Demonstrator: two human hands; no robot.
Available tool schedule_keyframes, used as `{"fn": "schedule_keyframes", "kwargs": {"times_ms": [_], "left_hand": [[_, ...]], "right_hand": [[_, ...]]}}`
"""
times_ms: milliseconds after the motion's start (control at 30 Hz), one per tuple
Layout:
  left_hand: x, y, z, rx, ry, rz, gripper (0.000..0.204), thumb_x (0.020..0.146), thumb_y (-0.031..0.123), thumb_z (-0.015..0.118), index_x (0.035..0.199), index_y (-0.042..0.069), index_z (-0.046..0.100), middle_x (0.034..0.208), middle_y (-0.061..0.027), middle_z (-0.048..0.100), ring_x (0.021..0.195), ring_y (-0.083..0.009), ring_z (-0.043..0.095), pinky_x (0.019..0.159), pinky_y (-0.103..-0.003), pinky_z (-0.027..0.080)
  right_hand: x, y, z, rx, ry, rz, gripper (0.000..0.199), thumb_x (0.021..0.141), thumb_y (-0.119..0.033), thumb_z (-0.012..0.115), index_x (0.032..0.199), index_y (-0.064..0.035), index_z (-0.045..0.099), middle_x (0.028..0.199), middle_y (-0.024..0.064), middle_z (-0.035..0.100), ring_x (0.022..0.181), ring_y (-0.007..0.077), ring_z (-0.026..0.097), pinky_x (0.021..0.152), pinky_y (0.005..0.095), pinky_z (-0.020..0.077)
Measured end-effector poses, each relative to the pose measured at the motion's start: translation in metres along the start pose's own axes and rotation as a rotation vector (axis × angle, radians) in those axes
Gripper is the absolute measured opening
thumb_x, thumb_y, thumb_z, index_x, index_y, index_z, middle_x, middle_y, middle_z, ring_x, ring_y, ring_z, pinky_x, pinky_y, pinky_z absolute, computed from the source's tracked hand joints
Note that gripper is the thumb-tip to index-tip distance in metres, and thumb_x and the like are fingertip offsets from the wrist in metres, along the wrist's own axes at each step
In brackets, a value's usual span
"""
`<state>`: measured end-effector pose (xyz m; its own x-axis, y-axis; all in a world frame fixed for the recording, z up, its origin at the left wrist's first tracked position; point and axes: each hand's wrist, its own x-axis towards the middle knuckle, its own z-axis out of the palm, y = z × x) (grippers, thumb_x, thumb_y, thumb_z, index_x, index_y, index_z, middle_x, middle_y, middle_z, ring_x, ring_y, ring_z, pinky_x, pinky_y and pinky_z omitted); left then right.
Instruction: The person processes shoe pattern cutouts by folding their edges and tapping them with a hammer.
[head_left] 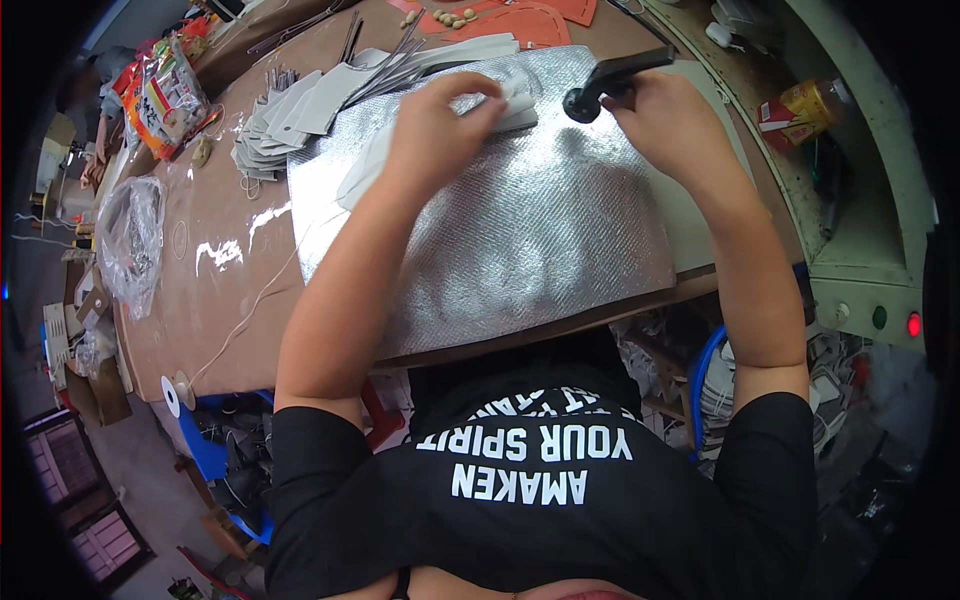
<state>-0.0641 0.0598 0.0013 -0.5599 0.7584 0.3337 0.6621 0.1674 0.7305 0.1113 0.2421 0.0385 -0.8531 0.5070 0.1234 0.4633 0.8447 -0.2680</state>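
Note:
My right hand is closed around a black hammer-like tool, a dark bar with a rounded end that points toward my left hand. That rounded end hangs over the silvery textured mat. With curled fingers, my left hand holds a white folded strip down against the mat. Another pale piece lies under my left wrist. Left of the mat, several flat grey-white pieces are fanned in an overlapping pile, some with dark edges.
Orange sheets with small tan lumps lie at the table's far side. A colourful bag and a clear plastic bag are at left. A thin cord runs to a spool. A yellow-labelled bottle lies on the right.

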Motion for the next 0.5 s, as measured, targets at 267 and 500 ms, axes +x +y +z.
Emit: {"fn": "schedule_keyframes", "kwargs": {"times_ms": [267,500], "left_hand": [[-0.008,0.025,-0.097,-0.573,0.198,0.203,0.022,0.086,0.003,0.076,0.107,0.002,0.072,0.098,-0.0055,0.074,0.091,-0.01,0.068,0.083,-0.025,0.054],[-0.092,0.07,0.007,0.201,-0.171,0.274,0.009,0.079,-0.001,0.067,0.087,0.002,0.068,0.091,-0.0129,0.068,0.087,-0.0309,0.065,0.081,-0.039,0.051]], "right_hand": [[-0.043,0.003,-0.013,0.155,-0.069,0.162,0.023,0.088,-0.022,0.065,0.105,-0.0082,0.073,0.091,0.0146,0.073,0.087,0.0352,0.069,0.078,0.042,0.0548],[-0.062,0.0,-0.008,0.195,-0.019,0.089,0.023,0.089,-0.023,0.065,0.102,-0.0061,0.073,0.087,0.0145,0.073,0.084,0.0344,0.069,0.076,0.0416,0.0547]]}}
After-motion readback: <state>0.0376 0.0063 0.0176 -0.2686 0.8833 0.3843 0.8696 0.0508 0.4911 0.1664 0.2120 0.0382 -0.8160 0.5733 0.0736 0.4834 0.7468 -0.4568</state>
